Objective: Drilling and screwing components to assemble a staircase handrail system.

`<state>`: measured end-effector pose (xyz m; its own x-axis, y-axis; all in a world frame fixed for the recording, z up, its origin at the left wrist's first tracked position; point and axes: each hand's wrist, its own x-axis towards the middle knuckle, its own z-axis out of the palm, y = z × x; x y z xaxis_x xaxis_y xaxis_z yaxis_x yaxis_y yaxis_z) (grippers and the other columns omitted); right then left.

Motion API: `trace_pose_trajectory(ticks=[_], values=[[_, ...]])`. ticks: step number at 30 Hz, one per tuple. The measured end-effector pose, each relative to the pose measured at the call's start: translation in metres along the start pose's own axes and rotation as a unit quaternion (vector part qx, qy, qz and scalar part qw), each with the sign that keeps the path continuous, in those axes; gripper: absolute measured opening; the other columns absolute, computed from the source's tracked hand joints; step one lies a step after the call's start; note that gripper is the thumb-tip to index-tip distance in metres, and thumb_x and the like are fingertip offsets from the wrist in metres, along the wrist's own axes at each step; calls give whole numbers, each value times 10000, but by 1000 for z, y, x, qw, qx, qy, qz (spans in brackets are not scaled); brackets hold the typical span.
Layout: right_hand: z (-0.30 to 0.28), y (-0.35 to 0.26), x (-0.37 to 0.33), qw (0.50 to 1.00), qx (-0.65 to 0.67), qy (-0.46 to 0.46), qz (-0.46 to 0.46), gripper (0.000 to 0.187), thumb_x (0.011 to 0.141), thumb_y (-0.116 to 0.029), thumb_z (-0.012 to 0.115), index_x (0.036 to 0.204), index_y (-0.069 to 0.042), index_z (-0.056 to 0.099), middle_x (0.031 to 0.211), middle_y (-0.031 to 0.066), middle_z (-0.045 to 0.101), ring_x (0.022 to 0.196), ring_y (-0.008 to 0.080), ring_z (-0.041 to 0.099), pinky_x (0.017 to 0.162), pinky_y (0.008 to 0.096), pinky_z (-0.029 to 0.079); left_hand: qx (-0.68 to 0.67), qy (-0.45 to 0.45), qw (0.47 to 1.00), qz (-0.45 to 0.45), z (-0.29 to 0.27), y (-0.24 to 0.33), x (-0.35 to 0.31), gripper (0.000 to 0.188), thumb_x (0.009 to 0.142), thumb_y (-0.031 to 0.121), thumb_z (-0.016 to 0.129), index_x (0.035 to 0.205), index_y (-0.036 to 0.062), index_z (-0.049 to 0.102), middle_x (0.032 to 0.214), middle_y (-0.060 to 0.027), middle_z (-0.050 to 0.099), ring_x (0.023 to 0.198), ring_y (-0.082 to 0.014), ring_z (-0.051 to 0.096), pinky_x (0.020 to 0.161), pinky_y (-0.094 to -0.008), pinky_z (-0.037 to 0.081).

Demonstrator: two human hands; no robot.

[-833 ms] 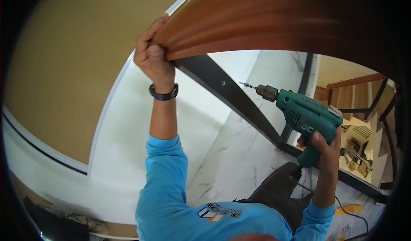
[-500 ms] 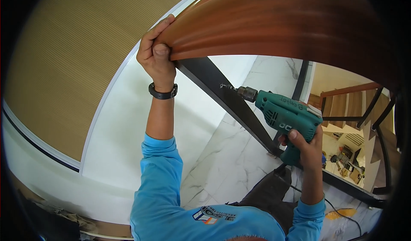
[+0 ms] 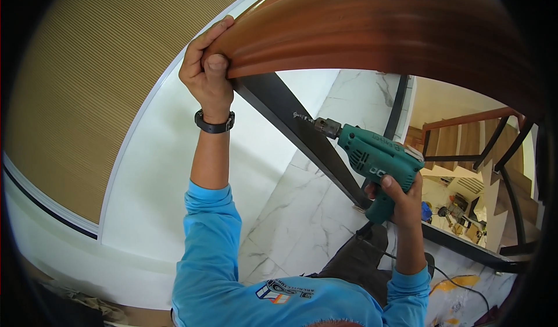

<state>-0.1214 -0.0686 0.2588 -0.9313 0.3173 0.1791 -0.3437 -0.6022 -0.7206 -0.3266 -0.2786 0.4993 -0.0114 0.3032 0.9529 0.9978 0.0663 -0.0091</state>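
My left hand is closed round the left end of a glossy reddish-brown wooden handrail, thumb on the near side and fingers along its end. Below the rail, a dark metal post slants down to the floor. In my right hand is a green corded power drill, gripped by its handle. Its chuck carries a spiral drill bit that points left, in front of the post; whether it touches cannot be told. The cord trails from the handle toward the lower right.
A staircase with wooden treads and black railings descends at the right, with tools and clutter on the level below. White marbled tiles cover the floor. A white wall and ribbed tan panel stand on the left. An orange-yellow patch lies near the cord.
The whole view has shifted slightly, so hands, drill and stairs appear a little further left. Both hands keep their holds, and the drill stays beside the post.
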Motion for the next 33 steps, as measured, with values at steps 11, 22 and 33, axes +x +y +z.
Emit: trace_pose_trajectory(ticks=[11, 22, 33], values=[[34, 54, -22, 986, 151, 9, 69, 570, 865, -383, 726, 1181, 47, 528, 939, 189, 652, 629, 201, 630, 541, 332, 545, -27, -6, 1000, 2, -3, 0, 1, 582, 901, 504, 693, 1128, -31, 680, 1119, -156, 723, 1066, -247, 683, 964, -352, 517], [34, 64, -53, 992, 111, 53, -2, 653, 869, -259, 759, 1343, 32, 418, 1029, 198, 653, 741, 245, 698, 638, 370, 600, -16, -24, 999, -35, -6, 2, -3, 448, 923, 343, 711, 1175, -24, 660, 1178, -154, 697, 1126, -257, 652, 993, -357, 501], [-4, 74, -144, 995, -66, 44, 56, 753, 787, -84, 819, 1407, 1, 400, 1279, 141, 570, 1002, 227, 671, 817, 365, 598, -402, -49, 741, -536, 19, 189, -333, 866, 882, 469, 703, 1515, 52, 284, 1456, -96, 422, 1328, -265, 438, 1067, -458, 397]])
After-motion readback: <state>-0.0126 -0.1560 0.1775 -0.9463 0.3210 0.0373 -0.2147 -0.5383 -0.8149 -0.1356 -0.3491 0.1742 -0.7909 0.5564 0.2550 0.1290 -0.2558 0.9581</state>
